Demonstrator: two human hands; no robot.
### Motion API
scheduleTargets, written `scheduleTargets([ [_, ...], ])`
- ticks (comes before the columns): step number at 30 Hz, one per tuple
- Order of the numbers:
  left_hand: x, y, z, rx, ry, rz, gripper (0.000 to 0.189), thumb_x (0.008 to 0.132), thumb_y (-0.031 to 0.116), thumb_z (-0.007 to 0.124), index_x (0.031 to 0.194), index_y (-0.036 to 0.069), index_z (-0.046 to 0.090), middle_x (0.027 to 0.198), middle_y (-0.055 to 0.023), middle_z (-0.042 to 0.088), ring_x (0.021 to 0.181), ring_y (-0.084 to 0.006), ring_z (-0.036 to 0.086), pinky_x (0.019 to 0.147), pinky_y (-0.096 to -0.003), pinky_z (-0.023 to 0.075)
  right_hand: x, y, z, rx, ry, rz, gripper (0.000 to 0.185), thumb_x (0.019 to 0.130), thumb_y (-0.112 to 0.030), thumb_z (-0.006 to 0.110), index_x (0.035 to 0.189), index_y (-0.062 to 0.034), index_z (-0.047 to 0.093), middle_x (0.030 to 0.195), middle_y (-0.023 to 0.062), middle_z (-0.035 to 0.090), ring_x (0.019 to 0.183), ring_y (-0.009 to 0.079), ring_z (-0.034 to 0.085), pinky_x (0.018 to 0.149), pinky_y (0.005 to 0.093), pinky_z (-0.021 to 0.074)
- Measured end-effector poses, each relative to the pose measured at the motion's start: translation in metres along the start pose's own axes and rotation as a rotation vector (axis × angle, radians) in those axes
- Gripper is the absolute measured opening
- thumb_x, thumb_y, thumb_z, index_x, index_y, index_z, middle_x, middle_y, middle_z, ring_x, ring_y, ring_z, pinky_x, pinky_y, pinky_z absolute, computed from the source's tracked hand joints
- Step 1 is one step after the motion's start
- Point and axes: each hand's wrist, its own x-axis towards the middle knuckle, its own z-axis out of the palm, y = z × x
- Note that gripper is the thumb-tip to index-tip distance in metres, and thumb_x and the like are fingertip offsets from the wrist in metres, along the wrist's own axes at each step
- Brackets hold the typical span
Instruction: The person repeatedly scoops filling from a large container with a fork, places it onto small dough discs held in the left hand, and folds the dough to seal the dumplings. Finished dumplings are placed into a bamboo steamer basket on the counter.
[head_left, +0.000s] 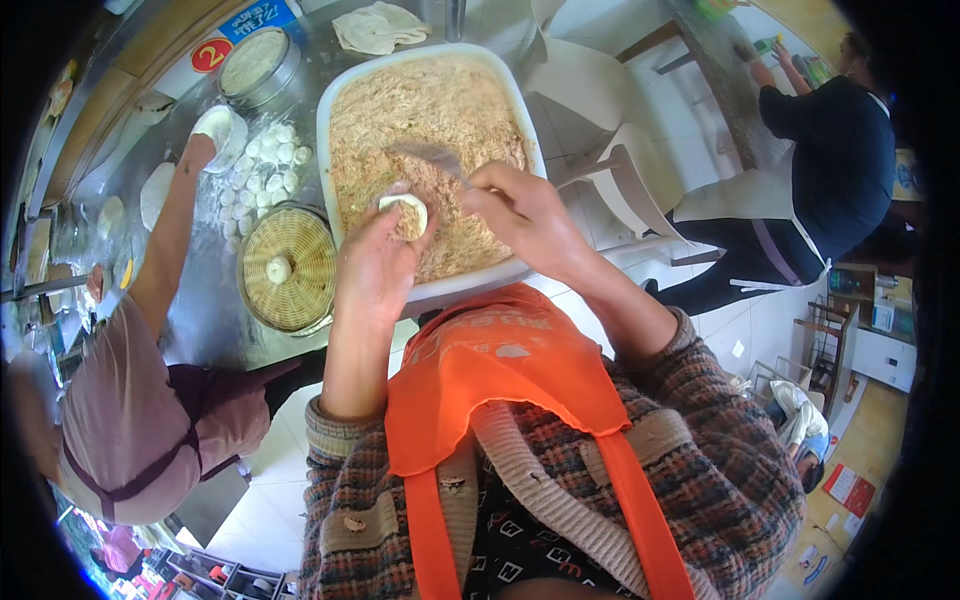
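Note:
My left hand (379, 262) cups a round dough wrapper (417, 206) with minced filling inside it, above the near left part of a white plastic tub (325, 142). A broad mass of pale brown minced filling (427, 97) lies in that tub. In my right hand (525, 214) is the handle end of a flat metal spatula (439, 156); its blade rests at the filling, partly blurred. On the tub's left stands a round woven basket (300, 251) with one white dough piece (278, 269) on it.
Small floured dough pieces (262, 176) lie on the metal table (202, 300). A co-worker's hand (202, 146) is at a white bowl (229, 142). Behind are a round metal container (259, 67) and a dough sheet (380, 28). White chairs (622, 180) and another person (832, 150) are to the right.

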Motion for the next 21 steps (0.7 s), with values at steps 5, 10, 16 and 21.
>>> scheduleTargets([
  [5, -0.025, -0.004, 0.006, 0.116, -0.013, 0.120, 0.032, 0.093, 0.006, 0.050, 0.124, -0.002, 0.050, 0.112, -0.0096, 0.058, 0.106, -0.0184, 0.055, 0.092, -0.0363, 0.0447, 0.018, 0.001, 0.018, 0.176, -0.075, 0.082, 0.009, 0.081, -0.006, 0.069, 0.082, 0.0015, 0.064, 0.072, 0.0049, 0.063, 0.066, 0.0087, 0.057, 0.061, 0.0261, 0.0470],
  [10, -0.037, -0.002, 0.010, 0.279, 0.003, 0.193, 0.031, 0.093, 0.004, 0.050, 0.124, 0.001, 0.051, 0.110, -0.0066, 0.057, 0.102, -0.0135, 0.054, 0.088, -0.0303, 0.0437, 0.016, -0.003, 0.025, 0.076, -0.115, 0.056, 0.006, 0.078, -0.002, 0.067, 0.081, 0.0016, 0.065, 0.075, 0.0049, 0.064, 0.066, 0.0084, 0.059, 0.062, 0.0247, 0.0478],
  [16, -0.038, 0.005, 0.006, 0.537, -0.029, 0.232, 0.030, 0.092, 0.003, 0.049, 0.121, 0.001, 0.054, 0.103, -0.0057, 0.057, 0.091, -0.0109, 0.055, 0.080, -0.0268, 0.0490, 0.017, -0.007, 0.035, 0.111, -0.095, -0.014, 0.006, 0.081, -0.001, 0.065, 0.087, 0.0008, 0.065, 0.068, -0.0033, 0.057, 0.057, 0.0010, 0.041, 0.049, 0.0202, 0.0327],
  [21, -0.040, 0.011, 0.004, 0.658, -0.080, 0.220, 0.031, 0.091, 0.002, 0.047, 0.120, -0.001, 0.055, 0.103, -0.0054, 0.058, 0.084, -0.0100, 0.055, 0.070, -0.0263, 0.0524, 0.015, -0.007, 0.036, 0.107, -0.109, 0.011, 0.011, 0.080, 0.000, 0.065, 0.090, 0.0027, 0.063, 0.070, 0.0010, 0.059, 0.062, 0.0046, 0.050, 0.055, 0.0222, 0.0421],
])
